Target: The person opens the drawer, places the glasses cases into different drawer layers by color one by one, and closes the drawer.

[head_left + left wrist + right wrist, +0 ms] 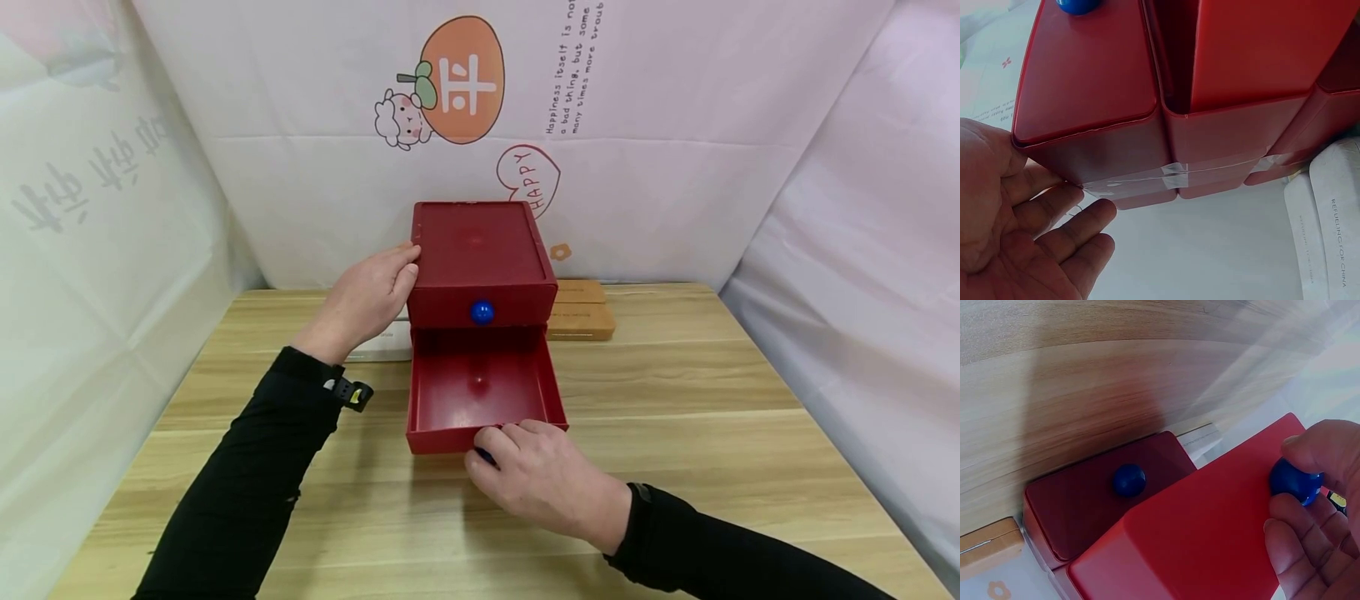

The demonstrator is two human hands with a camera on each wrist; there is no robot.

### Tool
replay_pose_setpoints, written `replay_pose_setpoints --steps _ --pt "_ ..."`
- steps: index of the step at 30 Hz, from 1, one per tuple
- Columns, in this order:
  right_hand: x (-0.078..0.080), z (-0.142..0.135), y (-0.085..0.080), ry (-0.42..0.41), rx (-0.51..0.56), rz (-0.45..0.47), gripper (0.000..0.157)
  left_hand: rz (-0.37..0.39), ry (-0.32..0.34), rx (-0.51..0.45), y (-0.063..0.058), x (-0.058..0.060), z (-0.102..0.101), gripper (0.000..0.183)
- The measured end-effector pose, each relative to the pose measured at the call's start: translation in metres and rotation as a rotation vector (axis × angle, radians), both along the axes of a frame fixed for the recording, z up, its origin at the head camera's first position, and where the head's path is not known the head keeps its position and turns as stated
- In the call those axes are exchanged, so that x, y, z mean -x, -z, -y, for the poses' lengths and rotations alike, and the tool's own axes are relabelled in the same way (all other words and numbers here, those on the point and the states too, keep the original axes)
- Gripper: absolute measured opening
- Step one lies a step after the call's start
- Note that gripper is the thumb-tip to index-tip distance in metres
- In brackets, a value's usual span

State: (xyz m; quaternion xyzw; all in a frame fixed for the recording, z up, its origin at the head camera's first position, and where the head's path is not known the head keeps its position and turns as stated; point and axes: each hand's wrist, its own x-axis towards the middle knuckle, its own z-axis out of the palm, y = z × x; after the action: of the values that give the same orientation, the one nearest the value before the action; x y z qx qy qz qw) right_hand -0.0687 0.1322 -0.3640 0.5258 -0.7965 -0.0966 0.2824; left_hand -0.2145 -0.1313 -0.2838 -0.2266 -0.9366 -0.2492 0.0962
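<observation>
A dark red drawer cabinet (480, 246) stands at the back of the table, its three tiers showing in the left wrist view. Its middle drawer (442, 392) is pulled far out, with nothing lying inside. At that drawer's front, my right hand (543, 479) pinches the round blue knob (1294, 481) between thumb and fingers. My left hand (367, 292) rests against the cabinet's upper left side, fingers extended. Closed drawers sit above and below, one with a blue knob (482, 312) on top, the other with a blue knob (1129, 480) beneath.
Brown boxes (581, 321) lie right of the cabinet, and white boxes (1335, 219) lie to its left. A printed white cloth (300, 183) hangs behind the wooden table (675, 400). Clear tape (1175, 175) runs along the cabinet's side.
</observation>
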Motion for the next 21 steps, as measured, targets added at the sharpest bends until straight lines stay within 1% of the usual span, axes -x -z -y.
replay_pose_setpoints --steps 5,8,11,14,15,18,21 --pt "0.0 0.0 -0.001 0.005 -0.015 0.005 0.031 -0.004 -0.001 0.003 0.0 0.001 0.0 0.056" --pt "0.0 0.0 -0.001 0.005 -0.013 0.012 0.03 -0.011 -0.002 0.007 0.0 0.0 -0.001 0.056" --pt "0.0 0.0 -0.002 -0.002 -0.001 0.015 0.025 -0.012 -0.003 0.006 0.001 0.001 -0.001 0.056" --pt "0.002 0.001 -0.005 -0.024 0.032 0.005 0.016 -0.012 -0.003 0.005 0.001 0.001 0.0 0.055" --pt "0.003 0.001 -0.006 -0.032 0.047 -0.001 0.015 -0.012 -0.003 0.002 0.001 0.001 0.0 0.055" --pt "0.006 0.002 -0.012 -0.059 0.104 -0.021 0.022 -0.017 -0.005 -0.003 0.002 0.001 0.0 0.056" --pt "0.01 0.002 -0.018 -0.083 0.176 -0.054 0.022 -0.021 -0.006 -0.006 0.002 0.002 0.0 0.057"
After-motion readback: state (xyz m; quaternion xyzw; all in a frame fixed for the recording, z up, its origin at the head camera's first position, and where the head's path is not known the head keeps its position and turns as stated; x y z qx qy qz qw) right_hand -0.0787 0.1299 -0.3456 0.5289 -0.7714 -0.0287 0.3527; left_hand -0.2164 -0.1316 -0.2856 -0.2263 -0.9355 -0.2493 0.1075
